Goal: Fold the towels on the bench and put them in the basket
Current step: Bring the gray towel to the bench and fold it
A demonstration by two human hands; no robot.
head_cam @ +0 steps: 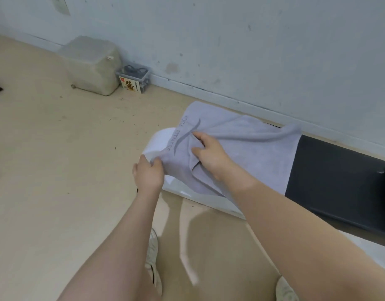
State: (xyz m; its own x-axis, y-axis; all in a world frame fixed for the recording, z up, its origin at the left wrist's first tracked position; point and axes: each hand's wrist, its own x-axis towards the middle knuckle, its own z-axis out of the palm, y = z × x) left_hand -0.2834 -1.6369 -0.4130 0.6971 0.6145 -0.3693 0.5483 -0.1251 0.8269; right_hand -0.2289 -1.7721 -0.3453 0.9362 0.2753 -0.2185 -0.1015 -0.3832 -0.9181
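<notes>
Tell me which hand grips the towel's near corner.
The left hand, pinching the grey towel at its near corner; the right hand holds it further in.

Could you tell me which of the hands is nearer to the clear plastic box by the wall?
Left. The left hand grips the grey towel at its near-left corner, on the side towards the clear plastic box; the right hand pinches the towel farther right.

Bare floor (56, 159) fills the frame's left; the box (91, 66) and tub (134, 80) sit upper left against the wall (252, 51), which hems the counter (339, 181) along its upper edge
</notes>
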